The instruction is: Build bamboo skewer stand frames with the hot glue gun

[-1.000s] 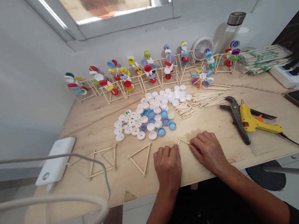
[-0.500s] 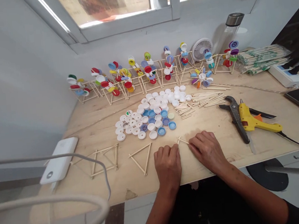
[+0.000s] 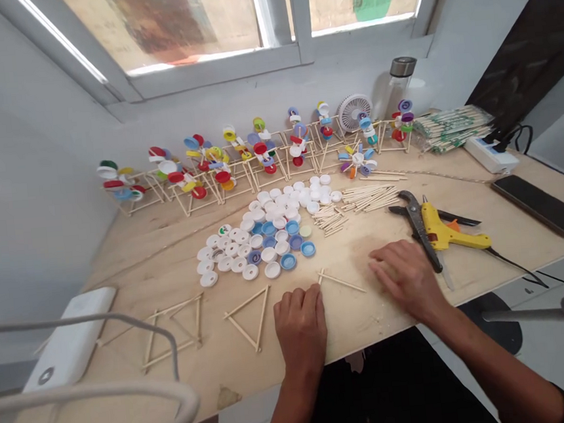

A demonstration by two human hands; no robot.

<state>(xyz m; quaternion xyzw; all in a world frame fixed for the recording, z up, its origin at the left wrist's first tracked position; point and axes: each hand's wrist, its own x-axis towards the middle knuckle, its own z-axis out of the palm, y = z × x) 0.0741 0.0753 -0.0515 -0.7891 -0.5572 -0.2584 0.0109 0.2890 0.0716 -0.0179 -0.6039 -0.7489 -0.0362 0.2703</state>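
Two thin wooden sticks meet at their upper ends near the front of the table; the right stick (image 3: 342, 281) lies uncovered. My left hand (image 3: 300, 325) rests with curled fingers over the other stick, whose tip (image 3: 322, 276) shows past the fingers. To the right, my right hand (image 3: 409, 276) is over the table, apart from the sticks, its fingers partly bent and nothing visible in them. A stick triangle (image 3: 264, 318) lies left of my left hand, and a joined stick frame (image 3: 172, 307) lies farther left.
Bottle caps (image 3: 268, 228) and loose sticks (image 3: 369, 197) lie mid-table. Colourful cap models (image 3: 301, 147) line the wall. At the right are a yellow glue gun (image 3: 454, 232), black-handled cutter (image 3: 422, 229) and phone (image 3: 543, 205). A white power bank (image 3: 70, 338) and cable are at the left.
My right hand has let go of the right stick and moved right, towards the glue gun. My left hand stays on its stick. The whole view has shifted.
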